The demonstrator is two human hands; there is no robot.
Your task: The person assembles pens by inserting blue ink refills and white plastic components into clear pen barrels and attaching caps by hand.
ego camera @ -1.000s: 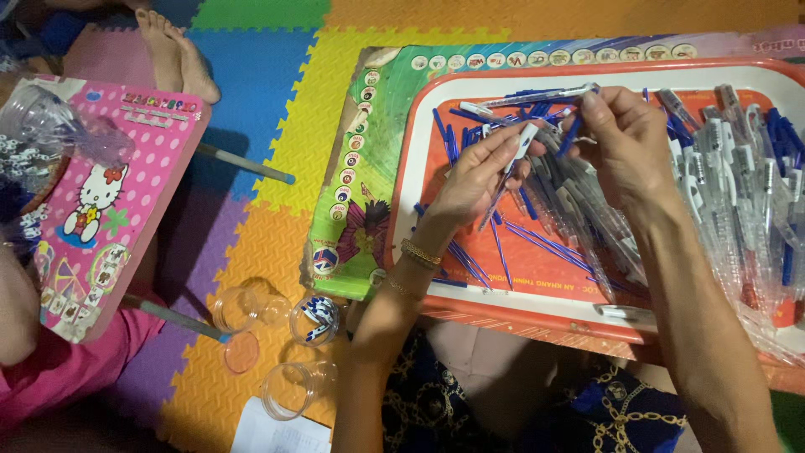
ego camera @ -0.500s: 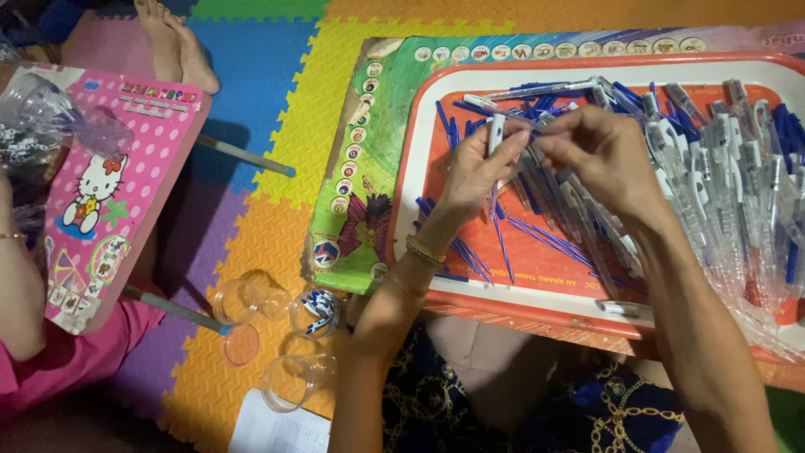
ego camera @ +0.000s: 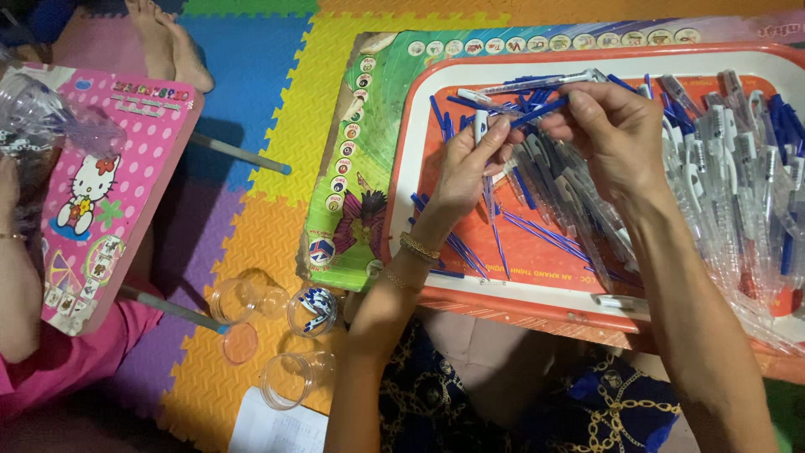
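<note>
My left hand (ego camera: 470, 168) grips a clear pen barrel (ego camera: 480, 126) upright over an orange tray (ego camera: 537, 302). My right hand (ego camera: 616, 138) pinches a thin blue refill (ego camera: 541, 111) and points its tip toward the barrel's top. Loose blue refills (ego camera: 524, 231) and clear pen barrels (ego camera: 579, 201) lie on the tray under both hands. A heap of assembled clear-and-blue pens (ego camera: 738, 176) fills the tray's right side. A gold bracelet sits on my left wrist.
The tray rests on a green low table (ego camera: 352, 151) over colourful foam floor mats. Clear plastic cups (ego camera: 277, 335), one holding small blue-and-white parts, stand on the mat at lower left. Another person with a pink cartoon-cat table (ego camera: 92, 193) sits at left; bare feet (ego camera: 163, 38) show at top.
Both my hands rose toward the tray's far edge. The blue refill swung from among the loose parts up to the mouth of the clear barrel.
</note>
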